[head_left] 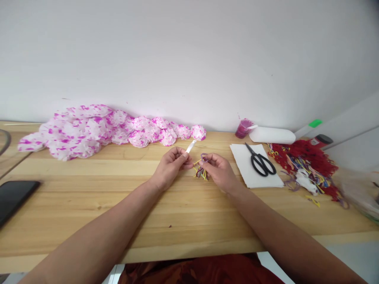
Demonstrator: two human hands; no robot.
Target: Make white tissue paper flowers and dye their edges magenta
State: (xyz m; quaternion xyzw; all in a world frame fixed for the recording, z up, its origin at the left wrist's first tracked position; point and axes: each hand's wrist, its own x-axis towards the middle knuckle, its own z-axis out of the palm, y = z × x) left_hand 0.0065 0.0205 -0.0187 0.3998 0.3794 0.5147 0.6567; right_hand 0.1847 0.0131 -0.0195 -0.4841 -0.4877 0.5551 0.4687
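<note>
My left hand is closed in a pinch on a narrow white strip, probably folded paper, which points up and away from me. Close beside it, my right hand pinches a small bunch of purple and yellow yarn strands. Some strands dangle below its fingertips, and a yellow one stretches across toward my left fingers. Just beyond the strip's tip sits a white and magenta paper flower. Whether the yarn touches the strip is hidden by my fingers.
Several spotted paper flowers heap along the wall. Black-handled scissors lie on white paper sheets. Behind are a cup of magenta liquid and a white bottle. Red and mixed yarn piles at right; a phone lies left.
</note>
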